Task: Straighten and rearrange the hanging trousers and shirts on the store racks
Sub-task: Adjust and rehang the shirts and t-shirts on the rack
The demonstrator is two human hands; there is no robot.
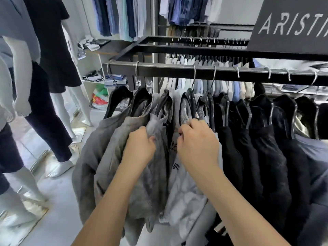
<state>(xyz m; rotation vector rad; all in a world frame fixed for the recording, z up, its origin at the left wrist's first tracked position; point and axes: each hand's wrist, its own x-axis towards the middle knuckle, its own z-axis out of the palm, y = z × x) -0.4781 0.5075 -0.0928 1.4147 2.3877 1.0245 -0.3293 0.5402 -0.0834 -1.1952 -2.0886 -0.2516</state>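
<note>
Left hand (140, 144) gripping grey garment (150, 174), right hand (197, 142) pinching white shirt (184, 192), dark rail (177, 70), mannequins (58, 96) on pale floor (58, 201).

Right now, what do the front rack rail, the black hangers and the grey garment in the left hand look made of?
Dark front rack rail: probably painted metal, matte, square-edged. Black hangers: likely glossy plastic, with silvery wire hooks. Grey garment gripped by the left hand: soft knit or fleece, going by its matte, slightly fuzzy folds.
</note>
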